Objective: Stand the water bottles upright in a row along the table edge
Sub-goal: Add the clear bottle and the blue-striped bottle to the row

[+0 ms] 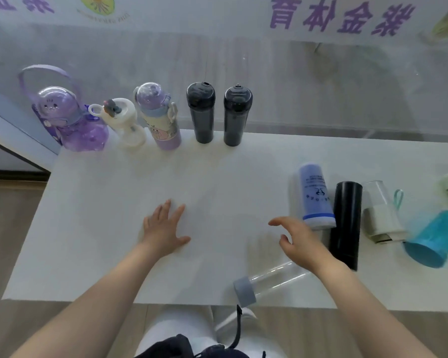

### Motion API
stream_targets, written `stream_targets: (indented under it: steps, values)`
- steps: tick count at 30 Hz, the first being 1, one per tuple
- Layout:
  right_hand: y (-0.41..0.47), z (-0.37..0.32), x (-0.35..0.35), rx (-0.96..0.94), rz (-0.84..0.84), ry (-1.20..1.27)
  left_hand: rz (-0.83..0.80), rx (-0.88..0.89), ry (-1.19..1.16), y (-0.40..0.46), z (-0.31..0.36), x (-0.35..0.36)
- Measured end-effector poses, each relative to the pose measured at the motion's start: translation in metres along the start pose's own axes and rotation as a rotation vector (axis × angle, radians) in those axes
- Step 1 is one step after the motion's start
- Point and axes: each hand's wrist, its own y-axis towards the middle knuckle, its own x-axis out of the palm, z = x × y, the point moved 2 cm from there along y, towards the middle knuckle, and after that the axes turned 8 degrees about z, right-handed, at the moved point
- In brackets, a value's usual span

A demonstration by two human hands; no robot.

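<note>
five bottles already stand in a row along the far edge of the white table (114, 202): a purple dome-lidded bottle (73, 120), a white bottle with a loop lid (124, 125), a lilac cartoon bottle (161, 117) and two smoky dark bottles (201, 112) (236, 116). the rest lie on their sides at the right: a pale blue printed bottle (316, 197), a black flask (345, 223), a clear bottle with a white lid (380, 213), a teal bottle (435, 239), and a clear bottle with a grey cap (267, 282) at the near edge.

the left hand (163, 231) lies flat on the table, fingers spread, holding nothing. the right hand (299, 241) hovers with fingers loosely curled and empty, just beside the pale blue bottle and above the clear one.

the main risk looks to be the grey-capped bottle: its cap sits right at the near edge, and a brush from the right forearm could roll it off. the lying bottles are packed close, some touching, so lifting one may set its neighbours rolling. the standing row sits close to the far edge, so a bottle set down hard or tilted could knock one off or topple the row.

open room lies in the table's middle and along the far edge to the right of the second dark bottle, where i judge the next bottle belongs.
</note>
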Motion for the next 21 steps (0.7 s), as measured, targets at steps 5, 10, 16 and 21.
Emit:
stream_targets:
  steps: [5, 10, 16, 21]
  values:
    - [-0.038, -0.001, 0.002, -0.099, -0.192, -0.257, 0.062, 0.098, -0.031, -0.02, 0.011, 0.017]
    - [-0.063, 0.003, 0.025, -0.13, -0.271, -0.528, 0.105, 0.24, -0.017, -0.041, 0.014, 0.034]
    - [-0.073, 0.004, 0.05, -0.103, -0.211, -0.576, 0.067, 0.321, 0.02, -0.045, 0.0, 0.038]
    - [-0.074, 0.0, 0.056, -0.047, -0.068, -0.435, 0.018, 0.332, 0.052, -0.044, -0.002, 0.038]
